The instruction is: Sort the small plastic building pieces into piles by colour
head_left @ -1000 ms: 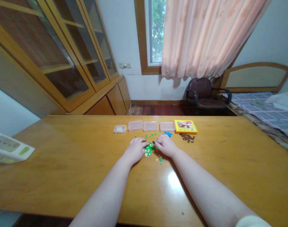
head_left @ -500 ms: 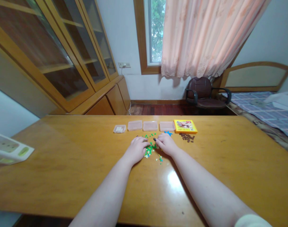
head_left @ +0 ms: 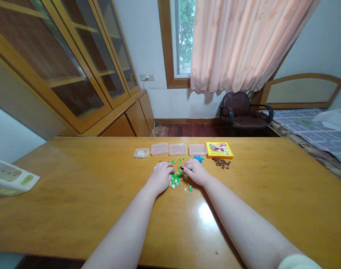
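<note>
My left hand (head_left: 161, 177) rests palm down at the left edge of a heap of small plastic pieces (head_left: 175, 180), mostly green with some white, yellow and blue ones. Its curved fingers reach into the heap, apart, with nothing visibly gripped. On the other side, my right hand (head_left: 197, 172) is low over the table, thumb pointing left toward the heap and away from the bent fingers. A dark nail shows at the thumb's tip. The undersides of both hands are hidden. Blue pieces (head_left: 198, 159) lie just beyond my right hand, and scattered green pieces (head_left: 179, 160) lie between the hands.
Along the far side of the wooden table (head_left: 103, 194) stand shallow clear trays (head_left: 177, 150), a smaller clear box (head_left: 141, 153) with something white inside, and a yellow box (head_left: 219, 150). Brown pieces (head_left: 222, 163) lie before it. A white object (head_left: 12, 177) stands far left.
My right hand has shifted slightly left and its thumb sits a little lower in the picture. My left hand has moved slightly left. Green pieces between them have shifted a little.
</note>
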{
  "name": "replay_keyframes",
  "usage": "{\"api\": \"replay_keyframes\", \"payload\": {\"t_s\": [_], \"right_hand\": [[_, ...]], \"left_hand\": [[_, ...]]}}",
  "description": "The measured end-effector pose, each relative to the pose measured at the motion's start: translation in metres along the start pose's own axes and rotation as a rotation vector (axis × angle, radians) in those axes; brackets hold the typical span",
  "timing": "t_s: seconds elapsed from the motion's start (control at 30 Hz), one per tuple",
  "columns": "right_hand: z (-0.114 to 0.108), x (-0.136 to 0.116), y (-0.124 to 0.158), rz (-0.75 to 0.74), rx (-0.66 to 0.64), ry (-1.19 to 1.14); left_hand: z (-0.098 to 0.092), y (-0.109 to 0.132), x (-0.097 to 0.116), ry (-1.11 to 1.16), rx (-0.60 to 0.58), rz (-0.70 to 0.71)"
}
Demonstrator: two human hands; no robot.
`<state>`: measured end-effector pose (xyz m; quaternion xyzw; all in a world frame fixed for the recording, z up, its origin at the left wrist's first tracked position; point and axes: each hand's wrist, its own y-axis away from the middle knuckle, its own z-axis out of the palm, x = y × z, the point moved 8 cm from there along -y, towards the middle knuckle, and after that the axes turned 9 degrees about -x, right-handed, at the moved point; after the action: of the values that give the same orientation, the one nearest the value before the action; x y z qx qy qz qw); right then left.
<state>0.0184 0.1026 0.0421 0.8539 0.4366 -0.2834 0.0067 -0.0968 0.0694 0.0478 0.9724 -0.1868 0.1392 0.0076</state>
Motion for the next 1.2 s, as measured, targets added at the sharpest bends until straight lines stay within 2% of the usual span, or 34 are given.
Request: {"api": "replay_keyframes", "payload": {"t_s": [0.07, 0.2, 0.47, 0.57, 0.73, 0.9, 1.1, 1.2], "right_hand": [[0.002, 0.000, -0.001, 0.011, -0.013, 0.021], [-0.005, 0.005, -0.001, 0.097, 0.044, 0.078], [-0.010, 0.020, 0.001, 0.224, 0.105, 0.053], [-0.011, 0.024, 0.002, 0.276, 0.114, 0.062], [-0.010, 0.021, 0.002, 0.259, 0.088, 0.052], [-0.011, 0.015, 0.001, 0.231, 0.079, 0.064], [-0.014, 0.021, 0.003, 0.331, 0.095, 0.156], [-0.009, 0.019, 0.000, 0.301, 0.042, 0.160]], "left_hand": [[0.001, 0.000, 0.000, -0.005, 0.006, 0.009], [0.003, -0.001, -0.001, -0.007, 0.009, 0.016], [0.001, 0.001, 0.011, 0.046, -0.051, 0.111], [0.006, 0.000, 0.008, 0.020, -0.068, 0.080], [0.013, -0.001, -0.006, -0.036, -0.058, -0.046], [0.012, -0.002, -0.014, -0.035, -0.035, -0.103], [0.009, -0.003, -0.005, 0.020, -0.046, -0.020], [0.012, -0.005, -0.003, 0.038, -0.073, -0.004]]}}
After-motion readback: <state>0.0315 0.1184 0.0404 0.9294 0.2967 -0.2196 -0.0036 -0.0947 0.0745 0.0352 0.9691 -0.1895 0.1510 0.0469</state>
